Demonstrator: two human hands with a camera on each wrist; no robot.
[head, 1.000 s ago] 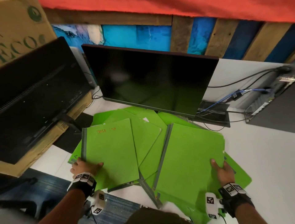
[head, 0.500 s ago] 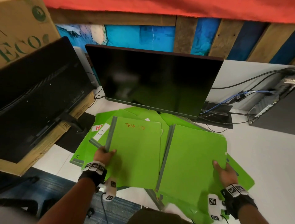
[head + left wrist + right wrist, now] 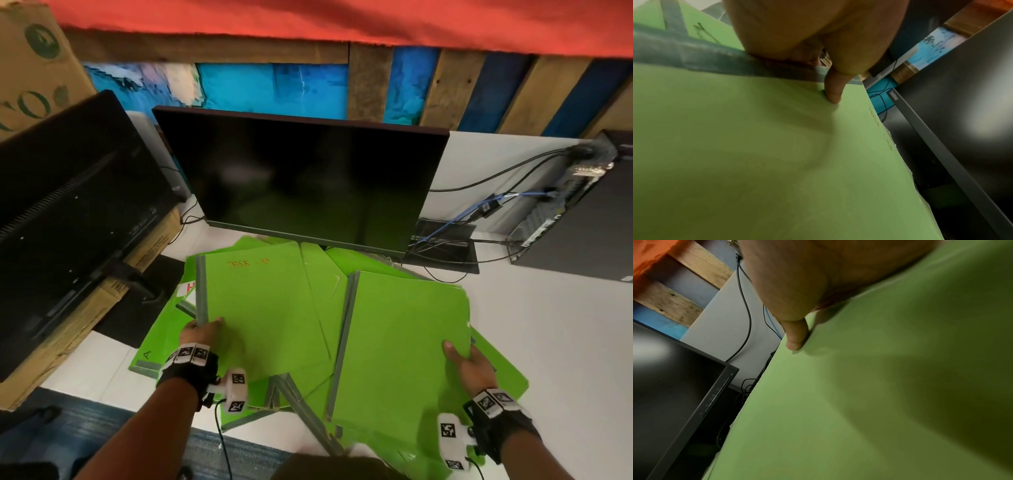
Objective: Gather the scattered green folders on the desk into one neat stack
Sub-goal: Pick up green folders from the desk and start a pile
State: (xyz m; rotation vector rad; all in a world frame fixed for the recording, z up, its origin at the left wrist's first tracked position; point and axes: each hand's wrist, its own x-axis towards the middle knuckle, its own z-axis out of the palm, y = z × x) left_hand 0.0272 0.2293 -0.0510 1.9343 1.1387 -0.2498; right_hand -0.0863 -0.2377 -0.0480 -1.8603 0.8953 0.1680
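Each hand [image 3: 202, 337] [image 3: 471, 365] grips one green folder [image 3: 260, 308] [image 3: 404, 342]

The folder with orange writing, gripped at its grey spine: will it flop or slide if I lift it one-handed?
Probably stays fairly flat: the folder with orange writing looks like card, and the left hand grips its taped grey spine, likely its stiffest edge. The far free edge may sag. Its smooth cover on other green folders suggests easy sliding.

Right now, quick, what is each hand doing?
Left hand: grips the folder with orange writing at its grey edge.
Right hand: grips the plain green folder at its right edge.
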